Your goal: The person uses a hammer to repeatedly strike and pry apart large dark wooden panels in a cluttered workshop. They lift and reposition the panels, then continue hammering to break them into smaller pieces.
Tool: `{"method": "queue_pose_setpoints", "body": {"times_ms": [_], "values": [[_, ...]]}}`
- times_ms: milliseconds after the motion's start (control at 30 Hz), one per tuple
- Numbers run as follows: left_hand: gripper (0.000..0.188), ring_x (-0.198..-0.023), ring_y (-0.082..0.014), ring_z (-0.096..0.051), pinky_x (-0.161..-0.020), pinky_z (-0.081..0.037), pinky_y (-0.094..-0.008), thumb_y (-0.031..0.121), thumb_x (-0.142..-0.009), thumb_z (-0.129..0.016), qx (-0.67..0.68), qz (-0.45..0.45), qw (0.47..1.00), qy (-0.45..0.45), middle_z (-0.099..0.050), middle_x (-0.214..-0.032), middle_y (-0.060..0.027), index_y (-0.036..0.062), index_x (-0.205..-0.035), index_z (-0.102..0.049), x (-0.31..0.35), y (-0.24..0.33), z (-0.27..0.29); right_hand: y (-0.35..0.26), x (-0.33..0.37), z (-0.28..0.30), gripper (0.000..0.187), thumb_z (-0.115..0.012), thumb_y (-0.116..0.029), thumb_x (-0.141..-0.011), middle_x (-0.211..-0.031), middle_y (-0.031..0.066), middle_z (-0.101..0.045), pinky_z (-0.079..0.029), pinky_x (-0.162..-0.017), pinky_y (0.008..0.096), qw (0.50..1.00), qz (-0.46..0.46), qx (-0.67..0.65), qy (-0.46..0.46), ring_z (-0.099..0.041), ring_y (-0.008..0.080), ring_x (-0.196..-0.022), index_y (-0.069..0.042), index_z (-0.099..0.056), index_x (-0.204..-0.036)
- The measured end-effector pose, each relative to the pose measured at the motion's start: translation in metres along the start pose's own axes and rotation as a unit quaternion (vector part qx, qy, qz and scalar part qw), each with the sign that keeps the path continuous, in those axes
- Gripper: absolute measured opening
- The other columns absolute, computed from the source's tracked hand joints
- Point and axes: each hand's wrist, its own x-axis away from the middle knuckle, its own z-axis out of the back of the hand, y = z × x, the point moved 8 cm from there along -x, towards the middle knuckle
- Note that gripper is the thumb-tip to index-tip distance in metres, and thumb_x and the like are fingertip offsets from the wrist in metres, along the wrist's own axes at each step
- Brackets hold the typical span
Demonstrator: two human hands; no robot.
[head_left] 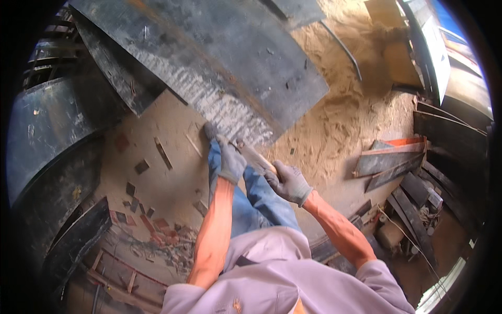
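Observation:
My gloved right hand (290,182) is closed round the end of a tool with a pale wooden handle (269,167). From there the tool slants up and left to my gloved left hand (231,159), whose fingers curl at its far end. Its exact kind cannot be made out, since the gloves cover part of it. Just beyond my hands lies a large dark panel (251,57), its near-left side marked by a rough whitish, streaked strip (209,102). The tool's far end is close to that strip; whether they touch cannot be told.
Sandy ground (334,120) borders the panel on the right, with a thin bar (345,49) on it. More dark panels (57,125) lean at left. Broken pieces (167,235) litter the lower left. Stacked boards (389,157) and scrap stand at right.

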Motion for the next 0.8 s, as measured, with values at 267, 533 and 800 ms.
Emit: {"method": "queue_pose_setpoints", "body": {"times_ms": [267, 533, 800], "values": [[0.099, -0.128, -0.0267, -0.053, -0.105, -0.046, -0.0454, 0.086, -0.083, -0.041, 0.04, 0.004, 0.999, 0.005, -0.054, -0.143, -0.0096, 0.0115, -0.148, -0.043, -0.002, 0.02, -0.029, 0.034, 0.006, -0.004, 0.04, -0.059, -0.043, -0.097, -0.087, 0.0258, -0.067, -0.052, -0.073, 0.0489, 0.999, -0.048, 0.002, -0.009, -0.067, 0.0453, -0.085, -0.005, -0.061, -0.108], [0.094, -0.138, -0.0391, -0.044, -0.115, -0.037, -0.0533, 0.074, -0.088, -0.051, 0.052, 0.072, 0.994, -0.062, -0.043, -0.152, -0.0207, 0.0042, -0.15, -0.039, -0.025, -0.009, -0.007, 0.053, 0.006, 0.001, 0.041, -0.067, -0.041, -0.094, -0.086, 0.0194, -0.067, -0.052, -0.072, 0.0389, 0.954, -0.153, -0.236, 0.101, -0.067, 0.0272, -0.079, -0.003, -0.065, -0.108], [0.081, -0.135, -0.0327, -0.049, -0.116, -0.038, -0.0485, 0.057, -0.09, -0.065, -0.029, 0.074, 0.997, -0.024, -0.05, -0.148, -0.0139, 0.0036, -0.147, -0.042, -0.048, 0.007, 0.044, 0.07, -0.048, 0.141, 0.031, -0.066, -0.025, -0.096, -0.072, 0.0053, -0.06, -0.05, -0.047, 0.0313, 0.866, -0.126, -0.412, 0.254, -0.06, 0.0149, -0.055, 0.0, -0.052, -0.108]]}}
